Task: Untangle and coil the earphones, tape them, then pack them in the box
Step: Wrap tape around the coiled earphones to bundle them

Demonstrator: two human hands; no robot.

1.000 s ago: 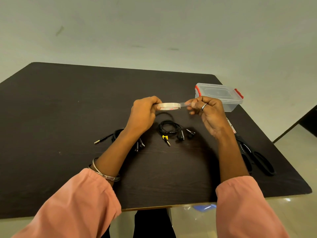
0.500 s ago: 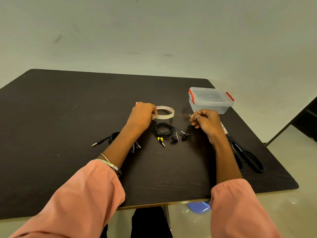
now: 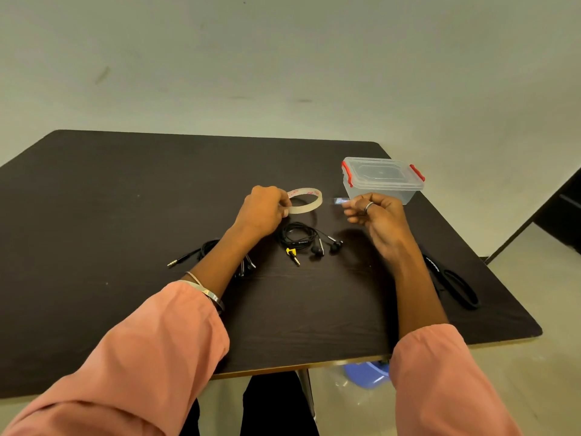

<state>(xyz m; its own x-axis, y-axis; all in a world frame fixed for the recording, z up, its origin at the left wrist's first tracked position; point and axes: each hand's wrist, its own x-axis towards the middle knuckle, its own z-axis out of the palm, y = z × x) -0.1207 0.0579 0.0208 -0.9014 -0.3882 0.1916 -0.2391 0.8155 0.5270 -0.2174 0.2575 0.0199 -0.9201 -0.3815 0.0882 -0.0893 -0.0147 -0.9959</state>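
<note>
Head view: tape drawn off the roll above a coiled set of earphones.

Nearest, a second set of earphones (image 3: pixel 207 251) lies partly under the left forearm; the coiled earphones (image 3: pixel 300 239) rest on the table (image 3: pixel 110 190) between the hands. Left hand (image 3: pixel 262 210) grips the tape roll (image 3: pixel 306 200); right hand (image 3: pixel 379 215) pinches a tape strip (image 3: pixel 339 201). A second ago roll and strip were joined and higher; now they sit lower and apart, so a piece seems ready for binding. Scissors (image 3: pixel 452 283) lie right; farther, the box (image 3: pixel 382 177) stays latched.

Coiled black earphones (image 3: pixel 300 240) lie near closed clear box (image 3: pixel 382 179).
</note>
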